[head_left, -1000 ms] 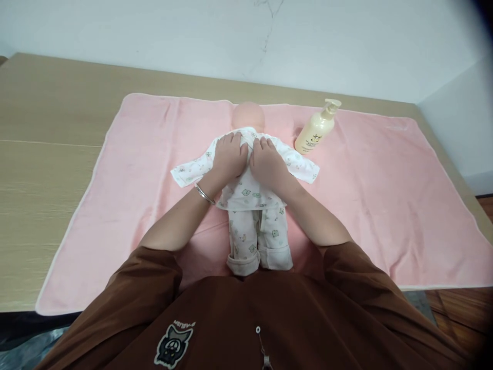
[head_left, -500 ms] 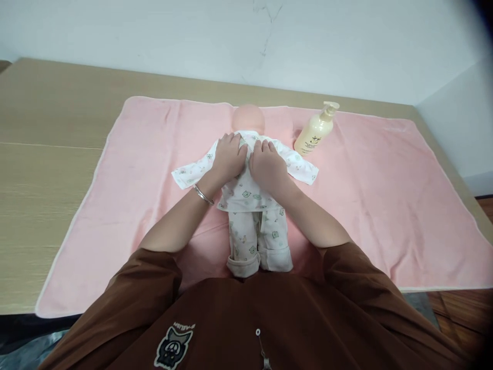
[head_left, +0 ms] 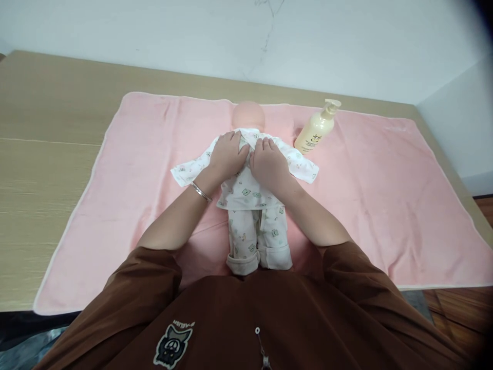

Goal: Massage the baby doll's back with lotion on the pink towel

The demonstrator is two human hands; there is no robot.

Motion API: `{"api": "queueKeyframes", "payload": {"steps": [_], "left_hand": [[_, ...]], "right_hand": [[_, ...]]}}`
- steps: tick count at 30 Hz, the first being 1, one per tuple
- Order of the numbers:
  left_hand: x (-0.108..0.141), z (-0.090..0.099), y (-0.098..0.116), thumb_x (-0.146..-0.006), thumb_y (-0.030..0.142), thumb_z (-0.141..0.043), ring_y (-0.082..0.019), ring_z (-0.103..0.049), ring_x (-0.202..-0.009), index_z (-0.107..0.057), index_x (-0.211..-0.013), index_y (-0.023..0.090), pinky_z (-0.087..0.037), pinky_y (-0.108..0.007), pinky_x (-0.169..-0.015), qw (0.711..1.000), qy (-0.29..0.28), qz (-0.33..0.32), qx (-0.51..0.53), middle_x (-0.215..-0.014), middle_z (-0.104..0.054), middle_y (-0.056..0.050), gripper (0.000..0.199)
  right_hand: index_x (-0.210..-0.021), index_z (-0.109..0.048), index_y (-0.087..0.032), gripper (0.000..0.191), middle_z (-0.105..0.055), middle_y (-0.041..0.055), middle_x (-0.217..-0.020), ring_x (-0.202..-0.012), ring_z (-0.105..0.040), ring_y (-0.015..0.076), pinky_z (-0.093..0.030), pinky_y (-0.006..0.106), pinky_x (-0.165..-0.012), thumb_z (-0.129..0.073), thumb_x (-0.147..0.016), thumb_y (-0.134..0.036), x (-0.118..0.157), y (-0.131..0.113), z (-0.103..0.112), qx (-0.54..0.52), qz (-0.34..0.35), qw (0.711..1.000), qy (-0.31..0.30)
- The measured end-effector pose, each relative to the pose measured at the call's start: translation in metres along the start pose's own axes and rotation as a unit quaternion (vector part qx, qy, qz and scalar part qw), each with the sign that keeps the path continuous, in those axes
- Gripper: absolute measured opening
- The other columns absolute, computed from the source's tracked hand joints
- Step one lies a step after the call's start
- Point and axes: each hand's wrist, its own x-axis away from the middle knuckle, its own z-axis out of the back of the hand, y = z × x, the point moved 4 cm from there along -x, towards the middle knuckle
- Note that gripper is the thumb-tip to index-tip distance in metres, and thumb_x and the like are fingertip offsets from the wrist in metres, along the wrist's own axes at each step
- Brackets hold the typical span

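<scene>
A baby doll [head_left: 248, 114] lies on the pink blanket [head_left: 127, 154], its bald head pointing away from me and no face showing. It wears a white printed shirt [head_left: 248, 192] with both sleeves spread sideways, and matching trousers [head_left: 243, 236] with turned-up cuffs. My left hand [head_left: 228, 155] rests on the upper left of the shirt, fingers stretched out and pointing toward the head. On the upper right of the shirt lies my right hand [head_left: 269, 162], its fingers extended too. Both thumbs come close together at the middle of the doll's upper body.
A cream pump bottle [head_left: 316, 128] leans at an angle on the blanket, just beyond the doll's right-hand sleeve. Under the blanket is a wooden table [head_left: 50, 113], with a pale cracked wall [head_left: 192, 41] behind it. Wooden floor [head_left: 458, 308] shows at lower right.
The whole view has shifted very slightly. Both hands keep nearly the same place on the doll's shirt, and the bottle has not moved.
</scene>
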Motion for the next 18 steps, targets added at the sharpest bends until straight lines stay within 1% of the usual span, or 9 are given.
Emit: {"api": "queueKeyframes", "payload": {"steps": [1,3,5,7,9,12,15,18], "left_hand": [[-0.001,0.0,-0.001,-0.099,0.03,-0.039,-0.038,-0.059,-0.136,-0.061,-0.134,0.005,-0.043,-0.056,-0.122,1.0,-0.005,-0.002,-0.002,-0.138,-0.066,-0.025,0.049],[0.0,0.0,0.0,-0.1,0.031,-0.035,-0.039,-0.056,-0.14,-0.058,-0.138,0.006,-0.039,-0.058,-0.124,1.0,0.002,-0.006,-0.004,-0.142,-0.063,-0.026,0.051],[0.004,-0.003,0.003,-0.102,0.033,-0.032,-0.04,-0.049,-0.147,-0.051,-0.145,0.005,-0.033,-0.06,-0.127,1.0,0.019,-0.013,-0.002,-0.151,-0.057,-0.027,0.055],[0.008,-0.006,0.005,-0.103,0.036,-0.03,-0.042,-0.045,-0.15,-0.047,-0.149,0.003,-0.03,-0.061,-0.129,0.999,0.028,-0.019,0.003,-0.155,-0.053,-0.029,0.059],[0.009,-0.008,0.005,-0.104,0.037,-0.028,-0.043,-0.045,-0.15,-0.047,-0.149,0.002,-0.03,-0.062,-0.128,0.999,0.03,-0.02,0.003,-0.155,-0.052,-0.03,0.06],[0.008,-0.008,0.004,-0.104,0.037,-0.027,-0.042,-0.048,-0.147,-0.048,-0.149,0.001,-0.031,-0.061,-0.128,0.999,0.031,-0.016,-0.006,-0.154,-0.053,-0.03,0.061],[0.011,-0.009,0.007,-0.106,0.04,-0.026,-0.04,-0.048,-0.148,-0.05,-0.149,0.004,-0.031,-0.058,-0.129,0.999,0.048,-0.004,0.002,-0.153,-0.055,-0.028,0.061],[0.02,-0.01,0.013,-0.107,0.044,-0.026,-0.039,-0.043,-0.153,-0.048,-0.151,0.008,-0.031,-0.059,-0.13,0.997,0.072,0.02,0.019,-0.156,-0.053,-0.026,0.061]], "right_hand": [[-0.156,-0.035,0.017,0.064,-0.043,0.0359,-0.162,-0.159,-0.037,0.0405,-0.026,0.054,-0.135,-0.028,-0.106,-0.022,0.0,-0.001,-0.001,-0.003,0.01,1.0,-0.002],[-0.157,-0.035,0.015,0.064,-0.04,0.0336,-0.166,-0.161,-0.033,0.0393,-0.024,0.054,-0.136,-0.028,-0.105,-0.022,-0.006,0.003,-0.003,-0.026,0.015,0.999,-0.014],[-0.16,-0.034,0.01,0.066,-0.036,0.0304,-0.169,-0.163,-0.029,0.0387,-0.023,0.058,-0.135,-0.03,-0.105,-0.026,-0.016,0.012,-0.005,-0.061,-0.002,0.998,-0.026],[-0.162,-0.032,0.007,0.068,-0.032,0.0288,-0.172,-0.164,-0.026,0.039,-0.021,0.061,-0.135,-0.032,-0.105,-0.031,-0.024,0.021,-0.007,-0.088,-0.026,0.995,-0.031],[-0.162,-0.03,0.007,0.07,-0.029,0.0293,-0.173,-0.165,-0.024,0.0393,-0.019,0.061,-0.135,-0.032,-0.105,-0.033,-0.029,0.024,-0.009,-0.097,-0.039,0.994,-0.029],[-0.163,-0.027,0.008,0.071,-0.026,0.0296,-0.174,-0.166,-0.02,0.0385,-0.016,0.059,-0.136,-0.032,-0.105,-0.033,-0.029,0.024,-0.01,-0.093,-0.038,0.994,-0.035],[-0.164,-0.027,0.006,0.071,-0.024,0.0277,-0.175,-0.167,-0.018,0.0375,-0.014,0.058,-0.137,-0.034,-0.105,-0.034,-0.03,0.026,-0.009,-0.095,-0.032,0.994,-0.048],[-0.165,-0.027,0.003,0.072,-0.022,0.026,-0.176,-0.167,-0.017,0.0371,-0.014,0.06,-0.136,-0.034,-0.106,-0.037,-0.033,0.032,-0.006,-0.1,-0.017,0.993,-0.058]]}}
